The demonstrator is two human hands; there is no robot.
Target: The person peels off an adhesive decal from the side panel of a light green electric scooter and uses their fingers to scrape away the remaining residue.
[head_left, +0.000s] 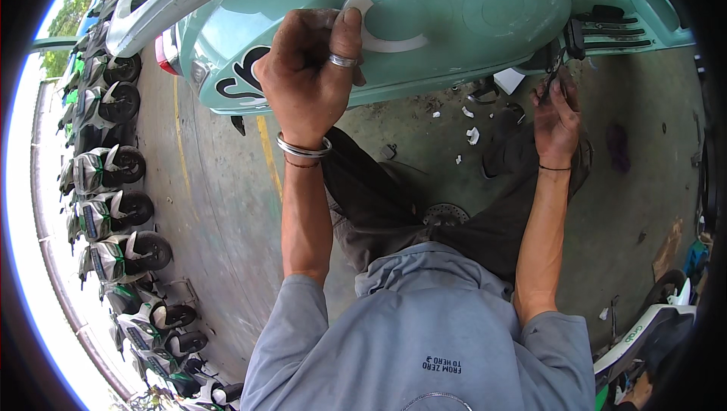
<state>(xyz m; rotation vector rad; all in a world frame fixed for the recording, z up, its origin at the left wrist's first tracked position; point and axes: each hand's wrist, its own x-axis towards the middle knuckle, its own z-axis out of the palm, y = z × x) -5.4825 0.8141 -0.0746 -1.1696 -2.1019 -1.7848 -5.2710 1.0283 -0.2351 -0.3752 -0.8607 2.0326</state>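
A mint-green scooter body panel fills the top of the head view. On it lies a pale curved sticker strip, shaped like part of a ring. My left hand is closed at the strip's upper left end, thumb and fingers pinching it. Its fingertips partly cover that end. Below the panel's right end, my right hand is closed around a thin dark tool, whose kind I cannot make out. This hand is close to the scooter's black footrest part.
White scraps litter the floor under the scooter. A grey grab rail juts across the upper left. Several parked scooters line the left side. Another scooter's white panel shows at lower right, beside cardboard.
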